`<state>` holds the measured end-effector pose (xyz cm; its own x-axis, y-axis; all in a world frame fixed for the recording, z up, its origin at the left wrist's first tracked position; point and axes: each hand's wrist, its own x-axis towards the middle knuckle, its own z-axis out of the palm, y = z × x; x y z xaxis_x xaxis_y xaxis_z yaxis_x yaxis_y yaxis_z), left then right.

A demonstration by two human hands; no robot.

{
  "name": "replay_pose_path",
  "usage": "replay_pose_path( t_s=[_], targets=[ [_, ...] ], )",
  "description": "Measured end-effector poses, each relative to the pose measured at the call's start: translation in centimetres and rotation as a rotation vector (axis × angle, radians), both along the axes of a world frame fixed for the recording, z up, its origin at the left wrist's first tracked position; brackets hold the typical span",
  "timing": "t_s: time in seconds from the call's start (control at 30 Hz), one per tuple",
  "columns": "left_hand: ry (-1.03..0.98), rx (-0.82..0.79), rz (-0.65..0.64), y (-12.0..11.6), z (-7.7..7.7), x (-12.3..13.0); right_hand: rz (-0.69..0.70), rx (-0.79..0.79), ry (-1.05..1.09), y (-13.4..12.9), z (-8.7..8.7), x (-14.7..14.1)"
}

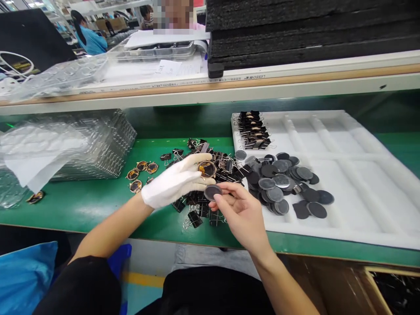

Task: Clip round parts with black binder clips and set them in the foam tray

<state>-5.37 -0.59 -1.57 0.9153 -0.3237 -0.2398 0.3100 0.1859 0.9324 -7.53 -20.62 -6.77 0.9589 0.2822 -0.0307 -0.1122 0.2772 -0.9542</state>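
My left hand [177, 181], in a white glove, grips a round gold-rimmed watch case [208, 169] between thumb and fingers. Close below it, my bare right hand [241, 210] pinches a dark round disc [213, 192] by its edge. Disc and case are near each other; whether they touch I cannot tell. Under both hands lies a heap of black binder clips [193, 218] with wire handles. More gold-rimmed watch cases [132, 174] rest on the green bench left of my gloved hand. Many similar dark and grey discs [275, 194] are piled to the right.
The discs lie on a white foam tray [328, 153] with ridges, and a row of clipped pieces [254, 131] stands at its back left corner. Stacked clear plastic trays [95, 148] fill the left side. A shelf [183, 94] crosses above, carrying black foam sheets [295, 30].
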Motion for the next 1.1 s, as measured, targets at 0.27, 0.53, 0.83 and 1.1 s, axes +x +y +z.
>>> replay_pose_path(
  t_s=[0.27, 0.53, 0.83, 1.1],
  targets=[
    [-0.239, 0.264, -0.045, -2.3, -0.6, -1.8, -0.357, -0.242, -0.252, 1.2, -0.5, -0.2],
    [-0.424, 0.603, 0.034, -2.8, -2.4, -2.9, -0.181, -0.346, -0.319, -0.3, -1.0, 0.2],
    [-0.839, 1.369, 0.035, 3.0, -0.7, 0.2, 0.039, -0.024, -0.031, -2.0, -1.1, -0.2],
    [-0.494, 1.971, -0.181, 14.0, -3.3, 7.8, 0.149, 0.073, 0.181, -1.9, -1.2, 0.0]
  ],
)
